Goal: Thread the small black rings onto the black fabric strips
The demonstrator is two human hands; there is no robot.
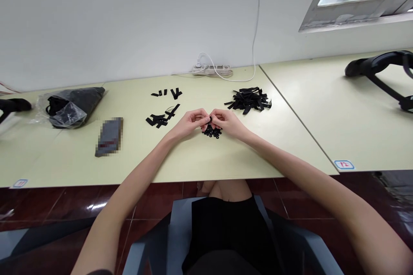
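My left hand (193, 121) and my right hand (228, 122) meet over the middle of the table, fingers pinched together. Between their fingertips is a small black piece (211, 119), mostly covered, so its exact kind is unclear. Right below them lies a heap of small black rings (213, 133), partly hidden by the fingers. To the right and behind my right hand is a large pile of black fabric strips (249, 99). A looser group of black strips (158, 120) lies left of my left hand, and a few short strips (176, 93) rest farther back.
A blurred-out dark flat object (109, 136) and a clear plastic bag with black material (75, 106) lie at the left. Against the wall sits a power strip (213, 70) with a white cable (257, 25). Black curved equipment (377, 68) stands at the far right.
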